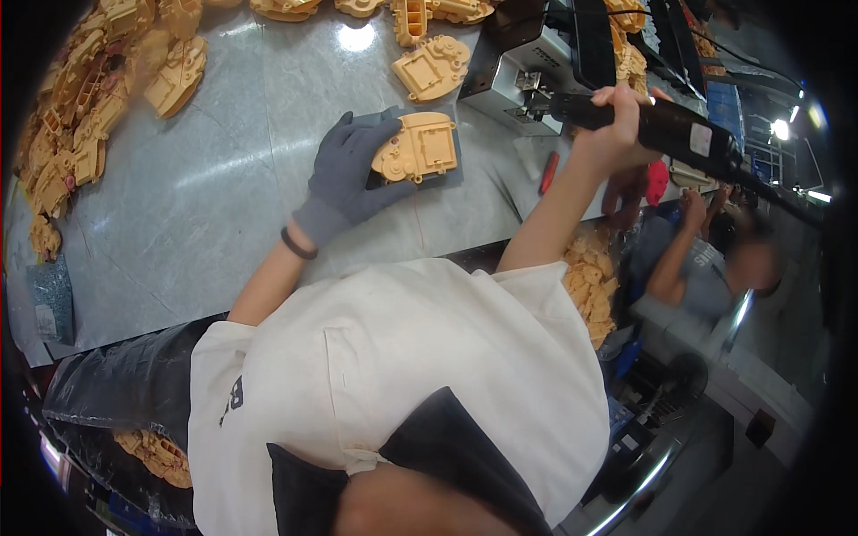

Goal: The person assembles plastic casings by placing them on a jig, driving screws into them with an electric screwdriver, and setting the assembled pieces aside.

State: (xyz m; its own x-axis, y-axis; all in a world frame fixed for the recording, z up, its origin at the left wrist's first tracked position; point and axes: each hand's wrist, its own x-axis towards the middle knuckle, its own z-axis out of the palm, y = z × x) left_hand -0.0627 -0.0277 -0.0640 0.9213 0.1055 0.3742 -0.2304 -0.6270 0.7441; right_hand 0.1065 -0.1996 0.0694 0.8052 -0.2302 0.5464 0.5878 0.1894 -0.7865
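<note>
My left hand (350,174), in a grey glove, grips the left side of a yellow-orange plastic housing (424,150). The fingers reach over its upper edge and the thumb lies along the lower one. Under the housing is a dark grey block (447,177), mostly covered. At the right, my bare right hand (617,134) is wrapped round a black electric screwdriver (684,132). The tool is held nearly level, its tip pointing left at the metal fitting on the front of a box-shaped machine (509,82), apparently a screw feeder. Whether the tip touches the fitting, I cannot tell.
Similar housings are heaped along the table's left side (89,116); another housing (431,68) lies beyond the held one. A red-handled tool (549,172) rests below the machine. A filled plastic bag (51,299) sits at the near left corner. Another person (706,268) works at the right.
</note>
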